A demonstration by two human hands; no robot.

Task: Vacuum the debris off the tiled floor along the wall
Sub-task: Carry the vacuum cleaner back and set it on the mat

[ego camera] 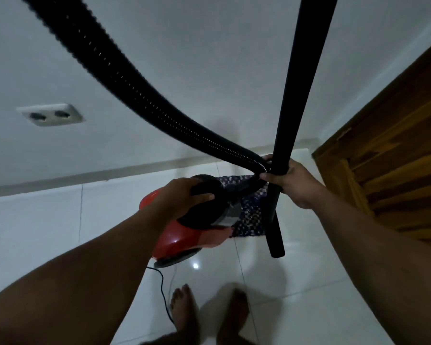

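Observation:
A red canister vacuum (184,239) hangs above the white tiled floor (47,232), carried by its black handle (204,189), which my left hand (182,195) grips. My right hand (290,181) grips the black rigid tube (301,78) together with the ribbed black hose (125,78). The tube runs from the top of the view down past my hand, and its open end (276,249) hangs just above the floor. The hose arcs from the upper left down to the vacuum's front. No debris shows on the tiles.
A white wall (184,58) with a double socket (51,117) meets the floor at a pale skirting. A wooden door (396,158) stands at the right. A patterned mat (249,215) lies beneath the vacuum. The power cord (162,287) trails near my bare feet (209,314).

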